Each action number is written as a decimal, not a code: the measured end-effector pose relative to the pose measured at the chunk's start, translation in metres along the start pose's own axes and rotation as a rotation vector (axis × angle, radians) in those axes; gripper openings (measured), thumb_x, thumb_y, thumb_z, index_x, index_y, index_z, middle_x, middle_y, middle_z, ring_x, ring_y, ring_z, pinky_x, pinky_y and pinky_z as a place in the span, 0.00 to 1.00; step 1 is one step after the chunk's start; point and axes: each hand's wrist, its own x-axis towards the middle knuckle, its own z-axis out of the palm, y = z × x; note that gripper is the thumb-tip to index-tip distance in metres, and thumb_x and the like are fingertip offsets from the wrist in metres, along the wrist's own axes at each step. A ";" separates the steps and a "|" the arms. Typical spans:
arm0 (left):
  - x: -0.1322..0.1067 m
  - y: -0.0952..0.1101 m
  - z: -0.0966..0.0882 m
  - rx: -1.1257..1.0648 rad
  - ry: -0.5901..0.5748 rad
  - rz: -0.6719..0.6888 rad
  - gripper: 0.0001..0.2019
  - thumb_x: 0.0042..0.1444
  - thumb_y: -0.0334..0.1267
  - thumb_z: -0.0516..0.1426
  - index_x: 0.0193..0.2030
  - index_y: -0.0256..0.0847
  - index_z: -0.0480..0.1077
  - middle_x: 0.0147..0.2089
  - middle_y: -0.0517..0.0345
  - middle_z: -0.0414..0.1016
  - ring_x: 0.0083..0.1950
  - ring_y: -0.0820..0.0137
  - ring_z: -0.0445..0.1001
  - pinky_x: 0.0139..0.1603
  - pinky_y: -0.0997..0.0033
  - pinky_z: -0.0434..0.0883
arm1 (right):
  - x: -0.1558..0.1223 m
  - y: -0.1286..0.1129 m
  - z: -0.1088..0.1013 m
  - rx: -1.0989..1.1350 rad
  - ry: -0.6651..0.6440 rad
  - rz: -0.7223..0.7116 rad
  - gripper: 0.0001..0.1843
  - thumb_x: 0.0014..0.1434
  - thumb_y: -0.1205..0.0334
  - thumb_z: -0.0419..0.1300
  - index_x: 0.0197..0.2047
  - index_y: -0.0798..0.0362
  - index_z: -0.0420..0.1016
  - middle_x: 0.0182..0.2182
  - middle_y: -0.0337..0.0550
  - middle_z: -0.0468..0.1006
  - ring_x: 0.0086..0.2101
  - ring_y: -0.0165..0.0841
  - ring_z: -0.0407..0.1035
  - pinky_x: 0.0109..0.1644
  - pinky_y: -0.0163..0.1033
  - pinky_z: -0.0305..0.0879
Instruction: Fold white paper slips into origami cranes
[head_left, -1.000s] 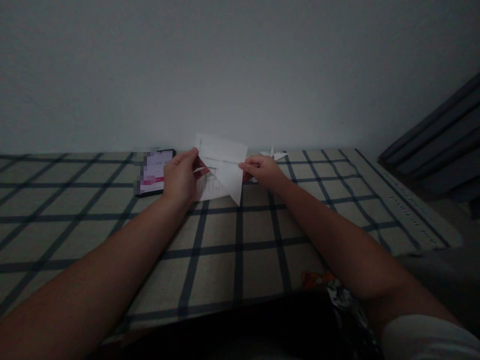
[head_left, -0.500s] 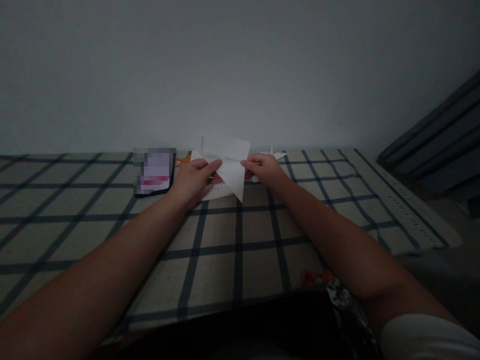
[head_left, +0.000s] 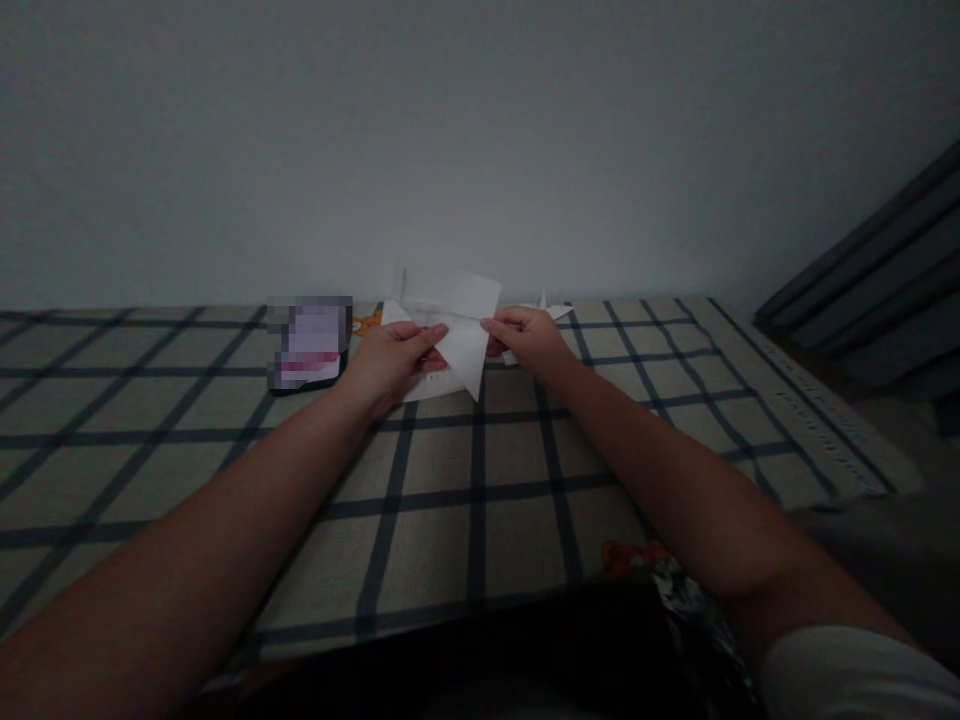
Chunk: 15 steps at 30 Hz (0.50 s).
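Between my hands, above the checked cloth, is a sheet of white paper (head_left: 465, 350) with folds in it. Its lower part narrows to a point facing me, and a wide flap stands up at the far side. My left hand (head_left: 394, 360) pinches the left edge, thumb on top. The right edge is gripped by my right hand (head_left: 525, 332), also between thumb and fingers. Beneath my left hand lies another white paper (head_left: 431, 388) with faint print, mostly covered. Just past my right hand sits a small folded white paper piece (head_left: 555, 309) with an upright tip.
A phone (head_left: 311, 340) with a lit, partly blurred screen lies left of my hands. The checked tablecloth (head_left: 442, 520) has orange patterns. A pale wall (head_left: 480, 140) rises behind the table, and a dark curtain (head_left: 885, 290) hangs at the right.
The paper has tilted slightly: its lower point has shifted a little left and the far flap has risen slightly. Both hands keep their hold, with the left thumb a touch further right.
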 end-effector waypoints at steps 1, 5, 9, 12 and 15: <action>-0.001 0.000 0.000 0.005 -0.021 -0.010 0.10 0.51 0.35 0.70 0.28 0.32 0.75 0.29 0.51 0.78 0.28 0.72 0.77 0.35 0.73 0.79 | 0.000 0.000 0.000 -0.006 0.011 -0.002 0.18 0.58 0.46 0.63 0.28 0.53 0.74 0.23 0.39 0.77 0.26 0.29 0.72 0.33 0.34 0.71; -0.001 -0.001 -0.001 0.033 -0.101 -0.058 0.10 0.52 0.35 0.69 0.28 0.32 0.76 0.30 0.49 0.79 0.29 0.73 0.77 0.35 0.74 0.79 | 0.001 0.001 -0.001 0.005 0.038 -0.012 0.18 0.59 0.47 0.62 0.28 0.53 0.74 0.24 0.40 0.77 0.26 0.29 0.72 0.33 0.34 0.70; 0.000 -0.004 -0.003 0.013 -0.092 -0.034 0.09 0.52 0.34 0.69 0.27 0.32 0.76 0.31 0.48 0.80 0.30 0.72 0.79 0.37 0.74 0.79 | 0.001 0.002 0.000 0.009 0.030 -0.030 0.18 0.60 0.47 0.62 0.29 0.54 0.74 0.24 0.39 0.77 0.26 0.28 0.72 0.33 0.34 0.70; -0.002 -0.004 -0.001 0.013 -0.117 -0.059 0.10 0.50 0.33 0.70 0.25 0.33 0.75 0.31 0.48 0.80 0.31 0.70 0.80 0.38 0.72 0.80 | 0.001 0.004 0.001 0.032 0.047 -0.043 0.18 0.60 0.46 0.63 0.30 0.53 0.75 0.24 0.39 0.77 0.26 0.28 0.72 0.33 0.34 0.69; -0.005 -0.003 0.001 0.036 -0.119 -0.080 0.13 0.48 0.32 0.70 0.21 0.35 0.71 0.27 0.50 0.79 0.29 0.69 0.80 0.36 0.70 0.80 | 0.000 0.005 0.002 0.068 0.062 -0.054 0.18 0.59 0.47 0.64 0.30 0.53 0.75 0.23 0.38 0.77 0.26 0.28 0.72 0.32 0.34 0.69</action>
